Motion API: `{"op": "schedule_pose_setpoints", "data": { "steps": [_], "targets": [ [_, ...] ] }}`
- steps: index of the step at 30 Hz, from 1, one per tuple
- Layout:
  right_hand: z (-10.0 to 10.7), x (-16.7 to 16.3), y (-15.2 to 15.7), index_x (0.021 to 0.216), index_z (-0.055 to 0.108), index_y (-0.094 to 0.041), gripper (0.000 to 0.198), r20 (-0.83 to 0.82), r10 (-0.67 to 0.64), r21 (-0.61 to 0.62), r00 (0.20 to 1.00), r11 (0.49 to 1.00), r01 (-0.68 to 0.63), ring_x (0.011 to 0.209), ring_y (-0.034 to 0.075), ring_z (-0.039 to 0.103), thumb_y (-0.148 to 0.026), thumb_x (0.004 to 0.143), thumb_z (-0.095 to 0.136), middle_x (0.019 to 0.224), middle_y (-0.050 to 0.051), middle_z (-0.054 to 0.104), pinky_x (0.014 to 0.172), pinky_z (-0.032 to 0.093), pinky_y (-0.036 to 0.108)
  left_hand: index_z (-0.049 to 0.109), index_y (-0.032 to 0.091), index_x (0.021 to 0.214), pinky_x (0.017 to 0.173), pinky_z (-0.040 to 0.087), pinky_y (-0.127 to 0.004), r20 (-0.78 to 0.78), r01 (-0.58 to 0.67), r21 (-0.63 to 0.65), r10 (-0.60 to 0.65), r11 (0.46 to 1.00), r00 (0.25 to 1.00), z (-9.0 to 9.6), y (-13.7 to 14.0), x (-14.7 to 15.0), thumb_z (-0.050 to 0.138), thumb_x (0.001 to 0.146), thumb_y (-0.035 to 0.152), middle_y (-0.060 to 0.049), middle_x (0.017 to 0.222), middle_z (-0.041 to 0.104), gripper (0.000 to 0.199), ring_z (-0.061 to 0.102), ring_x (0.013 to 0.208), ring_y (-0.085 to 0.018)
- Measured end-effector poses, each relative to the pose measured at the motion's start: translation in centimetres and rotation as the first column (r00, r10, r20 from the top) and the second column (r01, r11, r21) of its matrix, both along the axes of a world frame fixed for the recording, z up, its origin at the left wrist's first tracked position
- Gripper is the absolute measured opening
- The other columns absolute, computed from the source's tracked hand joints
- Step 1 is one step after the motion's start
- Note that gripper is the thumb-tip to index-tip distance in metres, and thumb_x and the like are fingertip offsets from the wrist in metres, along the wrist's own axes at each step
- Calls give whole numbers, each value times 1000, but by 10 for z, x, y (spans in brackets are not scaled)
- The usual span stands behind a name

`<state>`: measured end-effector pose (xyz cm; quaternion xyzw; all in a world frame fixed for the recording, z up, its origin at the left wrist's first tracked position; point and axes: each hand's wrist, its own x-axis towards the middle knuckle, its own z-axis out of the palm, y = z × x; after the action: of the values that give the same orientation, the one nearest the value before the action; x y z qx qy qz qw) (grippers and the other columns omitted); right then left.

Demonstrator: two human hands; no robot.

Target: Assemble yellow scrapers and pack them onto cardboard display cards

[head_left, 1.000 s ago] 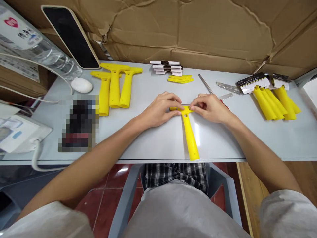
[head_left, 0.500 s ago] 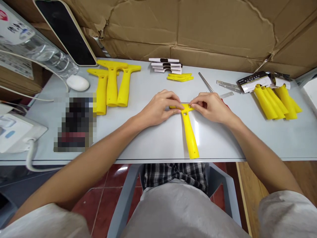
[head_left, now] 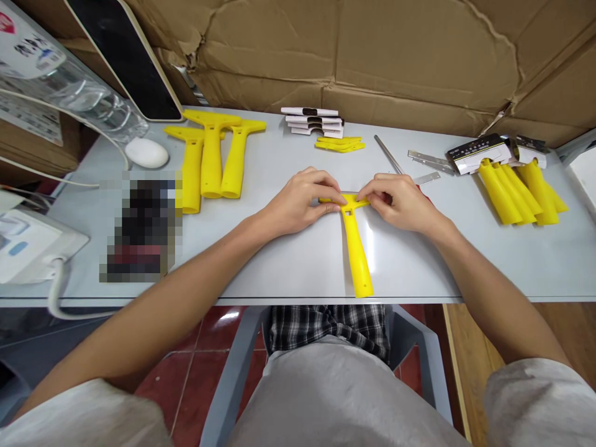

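Observation:
A yellow T-shaped scraper [head_left: 357, 254] lies on the table in front of me, its hollow handle pointing toward the near edge. A thin metal strip shows along the top of its crosspiece. My left hand [head_left: 310, 200] pinches the left side of that crosspiece between thumb and fingers. On the opposite side, my right hand [head_left: 395, 198] is closed with its fingertips against the crosspiece; any small part under them is hidden. Just past the right hand lie a metal blade [head_left: 428, 179] and a slim metal rod [head_left: 388, 154]. Several small yellow strips [head_left: 339, 144] lie beyond the hands.
Three yellow scrapers [head_left: 212, 161] stand together at the left, near a white mouse [head_left: 146, 153], a leaning phone [head_left: 125, 59] and a blurred dark object [head_left: 139, 230]. Folded cards [head_left: 313, 121] are stacked at the back. Carded yellow scrapers [head_left: 516, 195] lie right. Cardboard [head_left: 358, 49] walls the rear.
My right fingertips have shifted slightly on the crosspiece, and more of its right end shows. My left hand and the scraper stay nearly in place.

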<state>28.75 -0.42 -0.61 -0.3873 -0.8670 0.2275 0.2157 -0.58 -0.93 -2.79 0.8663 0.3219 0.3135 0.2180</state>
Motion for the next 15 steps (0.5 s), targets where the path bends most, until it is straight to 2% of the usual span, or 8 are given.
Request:
{"op": "schedule_pose_setpoints", "data": {
  "steps": [11, 15],
  "targets": [
    [2, -2, -1, 119, 86, -15, 40, 51, -27, 20, 998, 999, 26, 74, 0, 46, -13, 99, 52, 94, 3, 72, 79, 32, 16, 93, 30, 116, 107, 57, -47, -6, 4, -1, -4, 1000, 1000, 1, 0, 0, 77, 109, 37, -8, 119, 83, 19, 73, 115, -27],
    [2, -2, -2, 114, 87, -15, 40, 40, -30, 12, 999, 999, 30, 75, 1, 47, -14, 101, 50, 96, 4, 73, 80, 32, 18, 93, 30, 116, 107, 57, -48, 7, 3, 5, -3, 1000, 1000, 0, 0, 0, 77, 109, 36, -7, 119, 82, 18, 73, 115, -28]
  ]
}}
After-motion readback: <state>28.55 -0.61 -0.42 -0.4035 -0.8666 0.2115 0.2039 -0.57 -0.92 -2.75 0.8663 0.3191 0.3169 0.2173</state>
